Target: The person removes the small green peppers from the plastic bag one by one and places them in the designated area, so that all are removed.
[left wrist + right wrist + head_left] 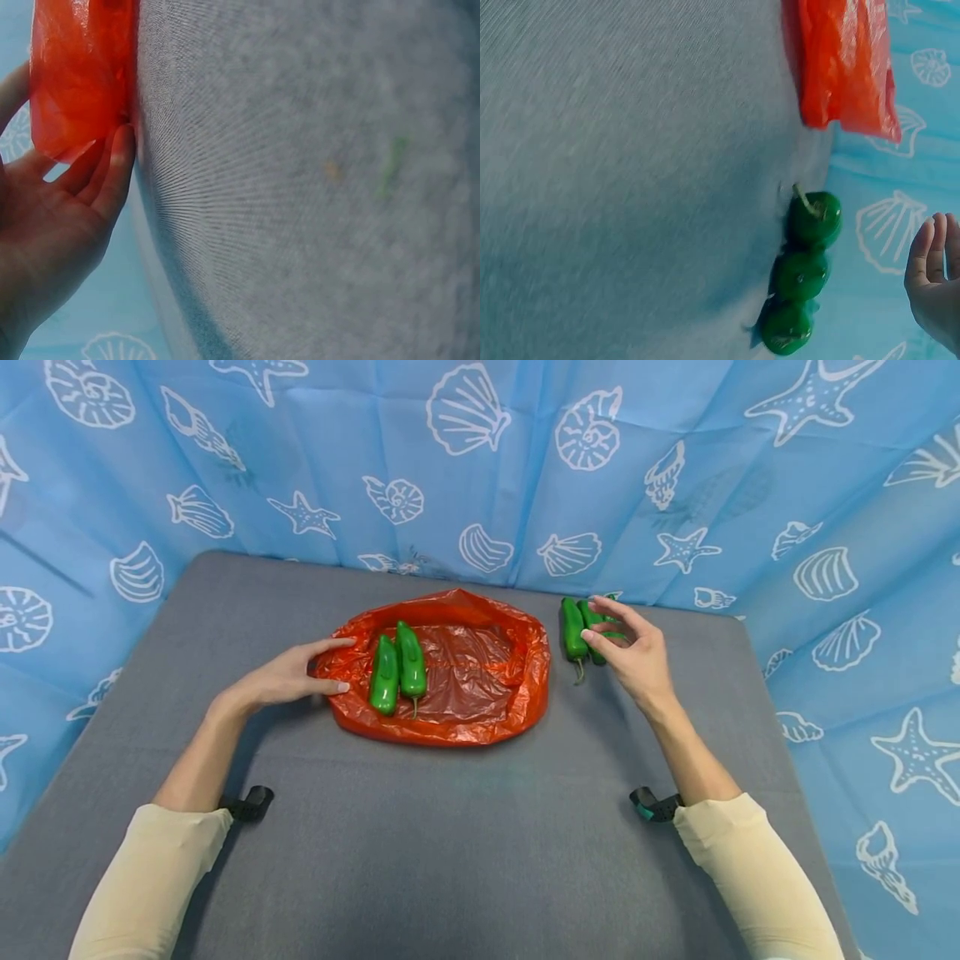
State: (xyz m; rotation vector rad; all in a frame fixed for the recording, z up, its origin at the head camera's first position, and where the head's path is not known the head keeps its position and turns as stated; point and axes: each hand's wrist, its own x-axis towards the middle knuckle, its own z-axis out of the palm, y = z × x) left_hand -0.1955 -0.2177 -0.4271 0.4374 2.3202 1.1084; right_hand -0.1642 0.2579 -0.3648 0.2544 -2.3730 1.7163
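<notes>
A red plastic bag (pixel 442 735) lies on the table with its mouth spread wide. Two green peppers (pixel 385 677) are inside it, side by side toward the left. My left hand (pixel 281 677) holds the bag's left end, thumb and fingers over its edge; the left wrist view shows fingers against the red plastic (pixel 82 82). Right of the bag, three green peppers (pixel 801 276) lie in a row on the table. Over them hovers my right hand (pixel 637 660), thumb and fingers apart with nothing between them; it partly covers the peppers in the head view.
A grey cloth-covered table (pixel 450 852) extends toward me in front of the bag. Behind it hangs a blue curtain (pixel 517 485) printed with white shells and starfish, close to the table's back edge.
</notes>
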